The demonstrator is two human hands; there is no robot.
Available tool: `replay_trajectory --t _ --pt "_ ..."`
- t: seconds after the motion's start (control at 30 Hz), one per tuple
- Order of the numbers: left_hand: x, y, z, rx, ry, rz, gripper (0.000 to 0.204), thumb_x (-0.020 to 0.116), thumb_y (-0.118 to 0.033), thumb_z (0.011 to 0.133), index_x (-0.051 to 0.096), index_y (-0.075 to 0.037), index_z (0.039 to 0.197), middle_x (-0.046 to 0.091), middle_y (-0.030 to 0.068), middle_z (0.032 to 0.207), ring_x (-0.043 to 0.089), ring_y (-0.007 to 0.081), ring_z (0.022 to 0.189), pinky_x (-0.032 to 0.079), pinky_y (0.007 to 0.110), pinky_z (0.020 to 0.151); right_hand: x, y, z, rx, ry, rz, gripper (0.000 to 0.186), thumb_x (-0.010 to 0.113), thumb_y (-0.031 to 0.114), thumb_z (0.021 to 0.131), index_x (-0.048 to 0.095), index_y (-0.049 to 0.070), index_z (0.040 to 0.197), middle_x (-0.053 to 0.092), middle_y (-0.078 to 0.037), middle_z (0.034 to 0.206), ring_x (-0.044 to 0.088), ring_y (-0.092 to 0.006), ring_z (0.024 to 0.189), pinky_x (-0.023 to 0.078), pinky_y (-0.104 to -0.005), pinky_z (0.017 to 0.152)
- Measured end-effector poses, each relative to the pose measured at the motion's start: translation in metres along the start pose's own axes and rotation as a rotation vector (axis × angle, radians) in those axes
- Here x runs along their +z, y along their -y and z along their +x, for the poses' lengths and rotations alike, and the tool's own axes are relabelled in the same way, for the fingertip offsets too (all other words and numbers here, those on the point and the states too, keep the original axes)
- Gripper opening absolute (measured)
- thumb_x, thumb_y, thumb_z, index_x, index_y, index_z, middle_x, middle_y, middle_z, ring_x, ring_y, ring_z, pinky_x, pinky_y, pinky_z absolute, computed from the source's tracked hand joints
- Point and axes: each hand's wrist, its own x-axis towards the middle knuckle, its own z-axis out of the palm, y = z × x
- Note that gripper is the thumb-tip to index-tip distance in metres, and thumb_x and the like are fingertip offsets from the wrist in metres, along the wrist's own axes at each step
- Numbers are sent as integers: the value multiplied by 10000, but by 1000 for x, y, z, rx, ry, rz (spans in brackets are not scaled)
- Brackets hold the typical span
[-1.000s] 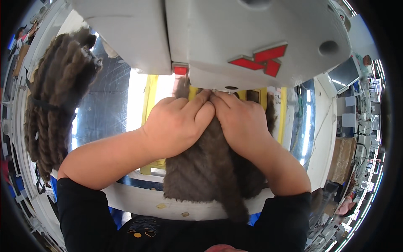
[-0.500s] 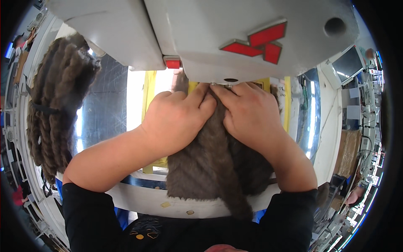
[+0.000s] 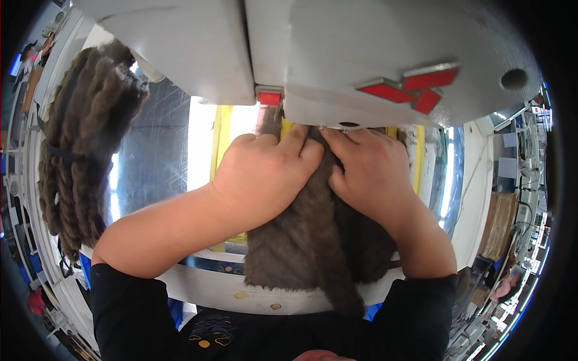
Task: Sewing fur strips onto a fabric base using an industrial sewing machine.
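Observation:
A brown fur piece (image 3: 277, 256) lies on the work surface under the head of a grey-white sewing machine (image 3: 337, 54). One long, narrow strip of it hangs toward me over the front edge. On the left side of this strip, my left hand (image 3: 265, 171) is closed, fingers bent and pinching the fur close to the machine. My right hand (image 3: 374, 171) grips the fur from the other side, its index finger stretched toward the machine's underside. Both sets of fingertips nearly meet there. The machine head partly hides them and the stitching point.
A thick bundle of brown fur strips (image 3: 78, 144), tied with a dark band, lies at the left. Yellow tape (image 3: 221, 135) runs along the shiny work surface (image 3: 153, 141). Cardboard (image 3: 498, 222) stands at the right; other people are at the far sides.
My view has shifted, so the machine head sits further right in the picture. Both hands keep about the same grip on the fur, with little visible movement of it.

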Motion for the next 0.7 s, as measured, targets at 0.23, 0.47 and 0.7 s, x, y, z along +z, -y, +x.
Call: replay_trajectory --t 0.23,0.47,0.7 --pt "4 1 2 -23 -30 0 247 630 -118 809 647 -69 1051 734 150 1198 724 211 698 567 337 605 0 0 3 7 12 -22 383 707 176 739 744 85 1109 693 -69 969 714 -276 792 572 -400 688" --pt "2 -4 2 -51 3 -26 301 601 -117 852 630 -65 1147 719 162 1250 729 238 699 578 357 612 10 -16 -13 -137 -85 287 357 666 98 844 710 63 1196 707 -72 1232 717 -283 955 588 -403 769" --pt "-1 -4 1 -86 55 -52 315 594 -126 872 587 -66 1181 715 115 1224 727 255 704 571 355 587 -1 -4 -8 -120 27 172 355 675 99 829 693 42 1179 705 -70 1252 720 -285 928 587 -403 736"
